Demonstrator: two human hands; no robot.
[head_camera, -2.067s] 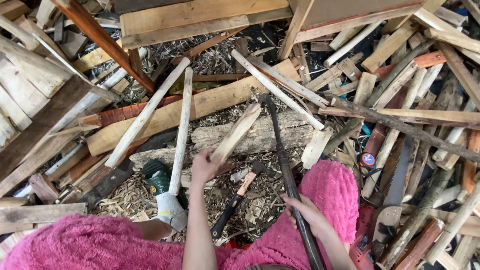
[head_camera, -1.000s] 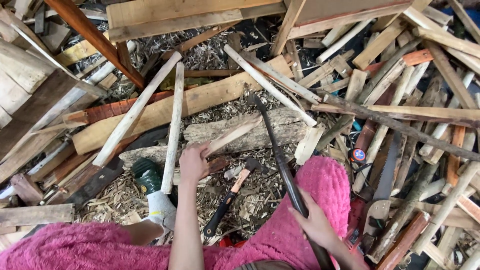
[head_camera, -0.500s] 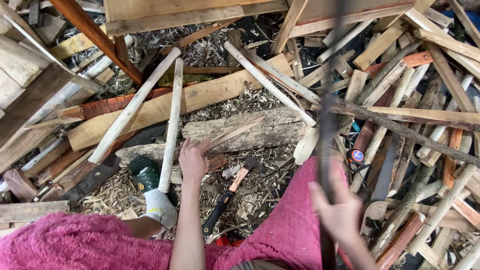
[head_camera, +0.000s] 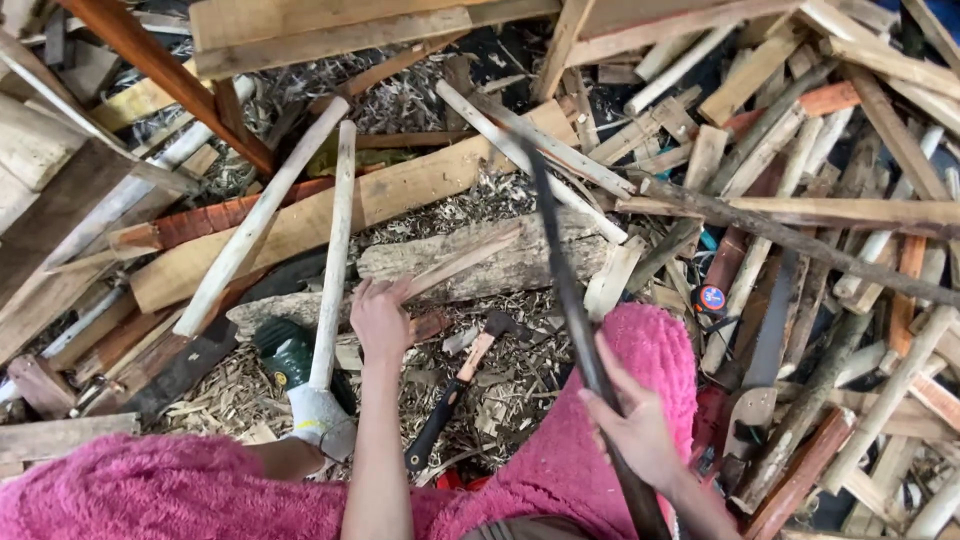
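Head cam looking straight down at a total mess of scrap wood. Closest in, at 6 o'clock, fuzzy pink fabric (head_camera: 140, 495) covers the person's lap and knee. Right hand (head_camera: 640, 430) at about 5 o'clock is wrapped tight around a long dark machete-style blade with a dark handle (head_camera: 570, 300), fingers closed round the grip, blade slanting up toward 12 with its tip over the wood pile. Left hand (head_camera: 380, 320), near the middle, has its fingers spread and pinches the near end of a thin pale split strip of wood (head_camera: 460, 262); the strip lies across a rough grey log (head_camera: 500, 265) just past the hand. Can't tell how firm that hold is.

Between the two arms, a small hammer with a black and orange handle (head_camera: 455, 385) lies on the wood chips. At 8 o'clock there's a green and white sock-covered foot (head_camera: 300, 385), with a pale round stick (head_camera: 330, 260) running over it. Off at 4 o'clock, a hand saw with a wooden handle (head_camera: 765, 370) sits among the sticks. Farther out, a wide light plank (head_camera: 330, 215) crosses behind the log, and at 11 o'clock a reddish-brown beam (head_camera: 170, 85) slants across.
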